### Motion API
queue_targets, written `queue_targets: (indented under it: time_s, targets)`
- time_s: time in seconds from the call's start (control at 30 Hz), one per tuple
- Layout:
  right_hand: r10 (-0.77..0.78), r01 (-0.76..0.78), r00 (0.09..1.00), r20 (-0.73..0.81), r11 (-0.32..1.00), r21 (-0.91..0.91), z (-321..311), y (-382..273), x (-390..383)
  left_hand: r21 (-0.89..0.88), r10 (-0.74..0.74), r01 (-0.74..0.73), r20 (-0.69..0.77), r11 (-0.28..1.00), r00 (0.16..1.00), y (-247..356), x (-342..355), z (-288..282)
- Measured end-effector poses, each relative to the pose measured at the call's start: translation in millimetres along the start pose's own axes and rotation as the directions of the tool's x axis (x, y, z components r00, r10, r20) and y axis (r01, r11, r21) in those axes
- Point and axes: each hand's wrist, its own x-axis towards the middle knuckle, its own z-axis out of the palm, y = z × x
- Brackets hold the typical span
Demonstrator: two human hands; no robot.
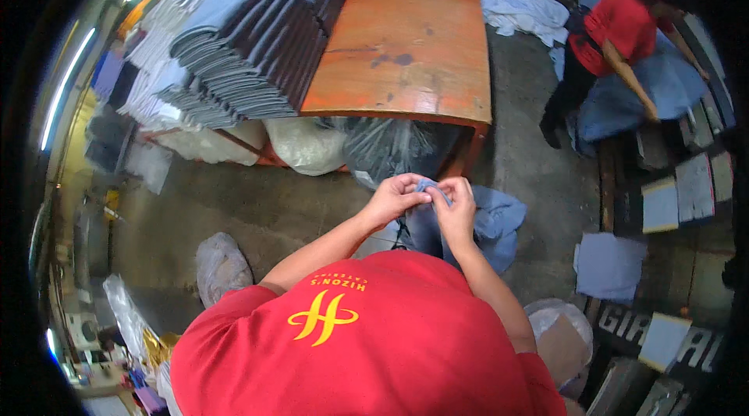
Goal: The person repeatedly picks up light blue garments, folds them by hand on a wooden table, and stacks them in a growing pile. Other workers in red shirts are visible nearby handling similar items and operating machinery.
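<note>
A blue cloth hangs down in front of me, mostly below and to the right of my hands. My left hand pinches a bit of its edge between thumb and fingertips. Close beside it, my right hand grips the same edge, with the fingers bent over it. A small fold of the blue fabric shows between the fingertips of both hands. My forearms and the hands hide part of the cloth.
An orange wooden table stands ahead, with tall stacks of folded blue-grey cloths on its left. Filled plastic bags sit beneath it. At right a co-worker handles a large blue cloth. A plastic-wrapped bundle lies left.
</note>
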Motion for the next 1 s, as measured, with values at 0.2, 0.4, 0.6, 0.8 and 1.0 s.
queue_targets:
  time_s: [0.2, 0.4, 0.6, 0.8, 1.0]
  targets:
    - [0.031, -0.051, 0.992, 0.123, 0.986, 0.161, 2.0, 12.7, 2.8, 0.549, 0.303, -0.224, -0.056, 0.805, 0.951, 15.2, 13.0, 3.6]
    - [-0.058, 0.061, 0.968, 0.244, 0.998, -0.004, -24.3, 35.3, 10.3, 0.539, 0.584, -0.466, -0.060, 0.701, 0.809, 91.6, 10.9, 6.4]
    - [-0.022, 0.022, 0.991, 0.136, 1.000, -0.004, -42.0, 81.3, 21.5, 0.486, 0.808, -0.677, -0.111, 0.552, 0.579, 187.4, 6.4, 7.0]
    - [-0.136, 0.118, 0.969, 0.204, 0.988, 0.102, -58.2, 113.6, 18.0, 0.553, 0.885, -0.694, -0.231, 0.462, 0.405, 276.6, 17.6, 1.1]
    - [-0.083, -0.001, 0.956, 0.280, 0.958, 0.287, -29.3, 144.5, -1.9, 0.824, 0.936, -0.541, 0.035, 0.171, 0.350, 335.4, 23.9, -14.9]
